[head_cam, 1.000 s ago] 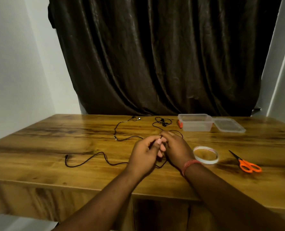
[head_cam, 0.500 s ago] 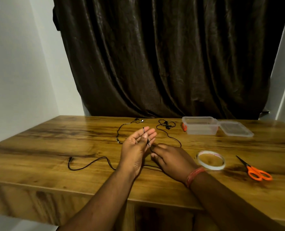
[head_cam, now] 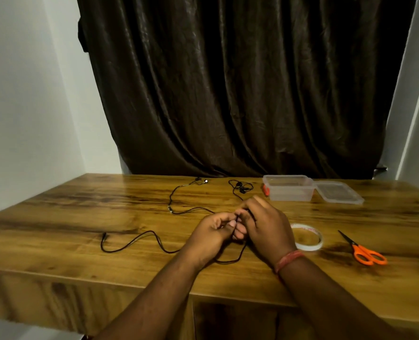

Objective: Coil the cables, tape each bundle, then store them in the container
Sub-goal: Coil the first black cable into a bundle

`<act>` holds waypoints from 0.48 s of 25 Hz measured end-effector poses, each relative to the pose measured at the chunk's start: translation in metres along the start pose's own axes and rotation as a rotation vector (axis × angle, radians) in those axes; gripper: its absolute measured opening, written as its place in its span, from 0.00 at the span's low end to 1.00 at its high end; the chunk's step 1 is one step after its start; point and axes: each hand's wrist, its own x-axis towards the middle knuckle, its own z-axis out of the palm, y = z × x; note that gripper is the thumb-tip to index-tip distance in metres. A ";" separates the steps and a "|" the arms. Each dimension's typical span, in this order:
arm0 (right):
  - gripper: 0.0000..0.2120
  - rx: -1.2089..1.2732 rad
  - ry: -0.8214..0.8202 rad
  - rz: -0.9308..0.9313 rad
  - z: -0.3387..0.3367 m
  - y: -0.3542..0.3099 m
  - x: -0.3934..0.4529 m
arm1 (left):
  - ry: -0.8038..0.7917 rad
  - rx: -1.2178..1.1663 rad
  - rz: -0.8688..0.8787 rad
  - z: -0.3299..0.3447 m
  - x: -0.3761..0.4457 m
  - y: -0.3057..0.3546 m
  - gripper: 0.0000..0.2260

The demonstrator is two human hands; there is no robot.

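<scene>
Over table point(head_cam: 81, 229), hands rejoined, pinching cable point(head_cam: 135, 241).

I can read no words, labels, brands or numbers anywhere here; faint marks on my tape roll point(head_cam: 306, 236) are too blurred.

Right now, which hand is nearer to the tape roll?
Right. The right hand sits just left of the tape roll on the table, its wrist almost beside it. The left hand lies farther left, beyond the right hand, both working the black cable.
</scene>
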 end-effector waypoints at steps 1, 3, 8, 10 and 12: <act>0.04 0.034 0.010 0.027 0.001 0.002 0.000 | -0.023 -0.028 -0.017 -0.001 -0.001 0.001 0.10; 0.04 0.110 0.020 0.075 0.004 0.005 0.001 | -0.053 -0.087 -0.043 -0.004 -0.002 0.004 0.10; 0.06 0.154 -0.162 0.102 0.012 0.009 0.001 | 0.006 -0.381 0.003 -0.008 -0.005 0.012 0.10; 0.07 0.087 -0.269 0.033 0.015 0.006 0.000 | 0.085 -0.496 0.024 -0.011 -0.004 0.015 0.11; 0.09 0.032 -0.322 -0.047 0.015 0.001 -0.002 | 0.137 -0.550 0.033 -0.013 -0.002 0.017 0.13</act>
